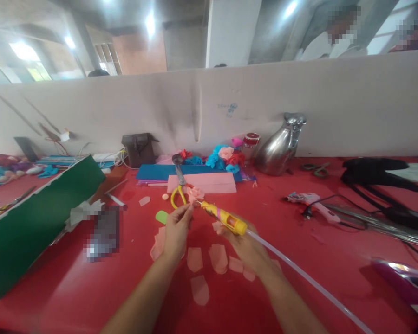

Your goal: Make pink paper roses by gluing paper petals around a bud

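Observation:
My left hand (179, 227) is closed, its thumb and fingertips pinching the base of a small pink paper flower (195, 193). My right hand (242, 239) grips a yellow glue gun (225, 217) from below. A long, translucent glue stick (299, 271) trails out of its back end toward the lower right. The gun's nozzle is close to the flower's base; whether they touch, I cannot tell. Pink paper petals (218, 258) lie on the red table under and between my hands. Yellow-handled scissors (179, 197) rest just beyond my left hand, near a green paper piece (161, 216).
Folded pink paper (218, 182) and blue sheets (156, 172) lie behind, with blue, red and pink paper flowers (219, 157). A steel jug (280, 148) stands by the partition. A green board (38, 222) leans at left. On the right are a pink glue gun (322, 208) and an iron (402, 283).

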Demonstrator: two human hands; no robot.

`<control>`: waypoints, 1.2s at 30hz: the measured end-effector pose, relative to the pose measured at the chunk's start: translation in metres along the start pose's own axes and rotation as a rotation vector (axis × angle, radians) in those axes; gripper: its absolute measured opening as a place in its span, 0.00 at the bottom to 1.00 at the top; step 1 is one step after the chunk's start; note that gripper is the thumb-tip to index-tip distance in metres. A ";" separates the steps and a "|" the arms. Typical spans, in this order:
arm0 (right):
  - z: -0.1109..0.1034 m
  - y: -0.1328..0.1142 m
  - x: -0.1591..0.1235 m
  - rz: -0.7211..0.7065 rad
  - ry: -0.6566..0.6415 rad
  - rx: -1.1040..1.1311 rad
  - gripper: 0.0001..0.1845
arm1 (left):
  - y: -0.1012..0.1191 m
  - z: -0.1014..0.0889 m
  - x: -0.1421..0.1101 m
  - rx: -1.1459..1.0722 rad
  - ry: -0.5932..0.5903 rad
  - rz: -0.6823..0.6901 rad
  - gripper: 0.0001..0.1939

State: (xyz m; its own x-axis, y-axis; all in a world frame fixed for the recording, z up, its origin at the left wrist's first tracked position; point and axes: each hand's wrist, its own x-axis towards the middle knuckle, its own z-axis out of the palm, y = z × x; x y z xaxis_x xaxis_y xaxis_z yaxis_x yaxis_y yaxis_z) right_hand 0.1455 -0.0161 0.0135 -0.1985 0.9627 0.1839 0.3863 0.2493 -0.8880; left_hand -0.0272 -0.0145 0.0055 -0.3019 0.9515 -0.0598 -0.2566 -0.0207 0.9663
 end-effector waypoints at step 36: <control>-0.004 -0.010 0.000 0.007 0.023 -0.037 0.16 | 0.005 0.002 -0.002 -0.050 -0.045 -0.047 0.16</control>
State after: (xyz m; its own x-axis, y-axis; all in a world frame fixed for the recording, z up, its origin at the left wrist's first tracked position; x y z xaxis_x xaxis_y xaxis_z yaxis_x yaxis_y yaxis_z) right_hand 0.1455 -0.0184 0.0241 -0.1749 0.9666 0.1874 0.4205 0.2454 -0.8735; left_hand -0.0261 -0.0159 0.0112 -0.2477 0.9644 -0.0921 -0.3151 0.0097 0.9490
